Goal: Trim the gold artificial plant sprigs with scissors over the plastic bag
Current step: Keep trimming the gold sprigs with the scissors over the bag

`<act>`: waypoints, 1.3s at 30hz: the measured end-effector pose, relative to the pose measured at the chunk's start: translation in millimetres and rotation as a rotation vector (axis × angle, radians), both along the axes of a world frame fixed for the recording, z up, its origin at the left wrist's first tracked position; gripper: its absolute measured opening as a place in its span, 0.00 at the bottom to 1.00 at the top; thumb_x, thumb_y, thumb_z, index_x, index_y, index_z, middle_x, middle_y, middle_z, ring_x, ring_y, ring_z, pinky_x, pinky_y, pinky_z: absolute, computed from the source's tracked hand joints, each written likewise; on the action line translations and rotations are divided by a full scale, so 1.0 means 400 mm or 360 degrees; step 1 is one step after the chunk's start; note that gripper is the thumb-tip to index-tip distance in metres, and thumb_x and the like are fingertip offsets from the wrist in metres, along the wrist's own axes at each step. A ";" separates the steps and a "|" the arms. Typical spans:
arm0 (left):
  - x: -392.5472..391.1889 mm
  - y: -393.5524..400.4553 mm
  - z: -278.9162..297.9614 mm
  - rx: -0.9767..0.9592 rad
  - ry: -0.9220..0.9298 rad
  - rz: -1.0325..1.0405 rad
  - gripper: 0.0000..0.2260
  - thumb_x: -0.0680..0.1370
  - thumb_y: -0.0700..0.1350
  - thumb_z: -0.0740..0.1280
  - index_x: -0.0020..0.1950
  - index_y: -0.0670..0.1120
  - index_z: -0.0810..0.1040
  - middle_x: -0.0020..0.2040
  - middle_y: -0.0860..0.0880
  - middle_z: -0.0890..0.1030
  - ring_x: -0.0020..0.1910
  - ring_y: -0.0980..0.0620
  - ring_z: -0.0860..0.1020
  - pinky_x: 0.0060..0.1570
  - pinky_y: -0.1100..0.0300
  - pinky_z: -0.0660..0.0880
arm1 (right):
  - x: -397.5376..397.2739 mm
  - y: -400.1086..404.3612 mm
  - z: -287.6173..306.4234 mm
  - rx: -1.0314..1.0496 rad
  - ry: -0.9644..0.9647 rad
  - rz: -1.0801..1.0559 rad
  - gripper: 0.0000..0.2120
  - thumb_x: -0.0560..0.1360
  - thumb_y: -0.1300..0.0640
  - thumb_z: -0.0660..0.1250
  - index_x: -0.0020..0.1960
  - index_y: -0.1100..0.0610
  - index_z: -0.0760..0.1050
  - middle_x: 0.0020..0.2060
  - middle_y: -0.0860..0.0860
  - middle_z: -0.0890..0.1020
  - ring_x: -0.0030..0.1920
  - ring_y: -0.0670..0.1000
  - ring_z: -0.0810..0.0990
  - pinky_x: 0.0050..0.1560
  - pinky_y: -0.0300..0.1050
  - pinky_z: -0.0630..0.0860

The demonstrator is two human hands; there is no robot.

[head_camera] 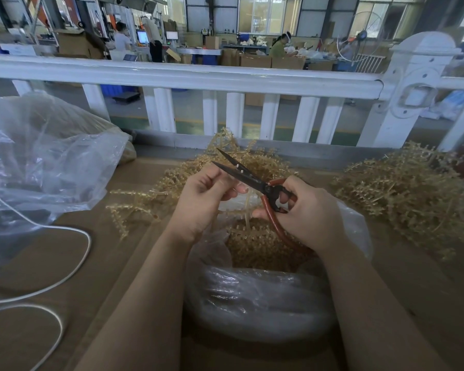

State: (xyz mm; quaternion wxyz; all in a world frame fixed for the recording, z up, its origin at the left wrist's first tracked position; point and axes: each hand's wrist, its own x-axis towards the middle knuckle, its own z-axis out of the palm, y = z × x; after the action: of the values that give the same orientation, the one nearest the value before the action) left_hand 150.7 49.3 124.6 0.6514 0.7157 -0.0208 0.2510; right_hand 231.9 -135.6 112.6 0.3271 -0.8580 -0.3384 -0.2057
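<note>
Holding the scissors (249, 178) open in your right hand (303, 212), you pinch a gold sprig (245, 210) with your left hand (201, 196) above the plastic bag (252, 298), so trimmings should drop inside.

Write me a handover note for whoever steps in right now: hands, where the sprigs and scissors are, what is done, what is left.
Right hand grips the red-handled scissors, blades open. Left hand pinches a thin gold sprig stem by the blades, above the open plastic bag. The bag already holds gold trimmings. Piles of gold sprigs lie on the table behind the hands and to the right; I cannot tell which are trimmed. Left to do: cut the held sprig, then work through whatever remains untrimmed.
</note>
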 end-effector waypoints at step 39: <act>0.000 -0.009 0.002 -0.0025 -0.0050 -0.0035 0.14 0.82 0.34 0.61 0.43 0.49 0.79 0.37 0.49 0.84 0.38 0.57 0.80 0.43 0.65 0.75 | -0.001 0.005 -0.001 0.0082 0.0122 0.0034 0.23 0.59 0.23 0.66 0.37 0.40 0.67 0.31 0.43 0.78 0.30 0.40 0.76 0.29 0.33 0.68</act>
State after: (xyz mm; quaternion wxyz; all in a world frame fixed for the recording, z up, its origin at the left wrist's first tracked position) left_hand 150.7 45.9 125.3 0.6592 0.7063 -0.0369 0.2553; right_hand 231.4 -133.7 112.3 0.3641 -0.8529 -0.3293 -0.1778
